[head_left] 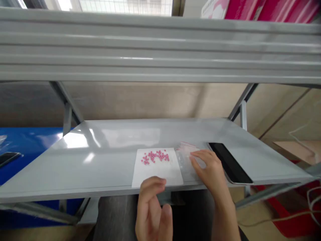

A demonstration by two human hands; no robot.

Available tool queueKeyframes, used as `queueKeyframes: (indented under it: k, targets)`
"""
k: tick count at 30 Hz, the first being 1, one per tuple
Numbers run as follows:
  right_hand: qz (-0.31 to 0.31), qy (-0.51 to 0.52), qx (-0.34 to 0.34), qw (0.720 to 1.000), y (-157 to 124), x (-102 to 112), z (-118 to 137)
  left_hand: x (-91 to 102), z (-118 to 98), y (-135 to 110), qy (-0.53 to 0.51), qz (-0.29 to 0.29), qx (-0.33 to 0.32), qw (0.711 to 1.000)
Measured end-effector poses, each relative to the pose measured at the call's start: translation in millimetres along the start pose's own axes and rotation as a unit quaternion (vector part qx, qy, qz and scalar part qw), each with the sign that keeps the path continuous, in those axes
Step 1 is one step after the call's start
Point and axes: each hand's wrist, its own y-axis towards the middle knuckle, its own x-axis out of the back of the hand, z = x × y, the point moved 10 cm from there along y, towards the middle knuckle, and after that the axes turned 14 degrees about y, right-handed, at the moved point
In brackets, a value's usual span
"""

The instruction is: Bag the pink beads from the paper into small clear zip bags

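A white sheet of paper (160, 169) lies on the grey shelf (100, 157) with several small pink beads (155, 156) scattered on its far half. My left hand (152, 211) hovers at the shelf's front edge below the paper, fingers curled loosely, nothing visible in it. My right hand (209, 170) rests with fingers spread flat on a stack of clear plastic bags (187, 157) just right of the paper.
A black phone (229, 162) lies right of my right hand near the shelf's edge. An upper shelf (160, 50) spans overhead with pink boxes (263, 9) on it. A blue surface (30, 144) with another phone is at the left. Red bins (296, 217) and cables sit lower right.
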Motion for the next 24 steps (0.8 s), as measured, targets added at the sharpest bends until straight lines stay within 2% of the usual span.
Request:
queueKeyframes:
  k: [2,5,8,10,12,15,17,19,21,24]
  targets:
    - [-0.011,0.015,0.01,1.0,2.1,5.2,4.5,-1.4,5.4,-2.6,-0.002,0.008,0.007,1.0]
    - [-0.061,0.024,0.035,0.997,7.4,20.6,19.6,-2.7,19.3,-6.7,-0.006,0.012,0.056,0.998]
    - [-0.143,0.038,0.049,0.988,7.1,39.8,44.4,-16.9,38.7,-10.5,-0.034,0.064,0.148,0.986]
    - [-0.174,0.066,0.063,0.981,2.9,44.8,68.3,-30.0,51.7,-14.3,-0.075,0.112,0.22,0.966]
    - [-0.154,0.106,0.079,0.979,-1.1,36.6,95.8,-38.0,61.4,-17.5,-0.129,0.138,0.283,0.94]
    - [-0.049,0.17,0.097,0.979,-7.4,5.1,134.9,-38.9,71.9,-17.7,-0.19,0.145,0.349,0.906]
    - [0.016,0.218,0.101,0.971,-12.6,-15.0,152.3,-31.0,78.6,-12.3,-0.187,0.129,0.371,0.9]
    - [0.049,0.256,0.09,0.961,-16.0,-27.1,157.1,-16.9,83.9,-1.1,-0.153,0.096,0.373,0.91]
    - [0.038,0.284,0.051,0.957,-16.5,-30.0,146.3,-4.8,86.1,11.3,-0.109,0.079,0.367,0.92]
    - [-0.01,0.36,-0.066,0.931,-18.4,-31.0,108.4,1.2,80.2,28.7,-0.052,0.121,0.329,0.935]
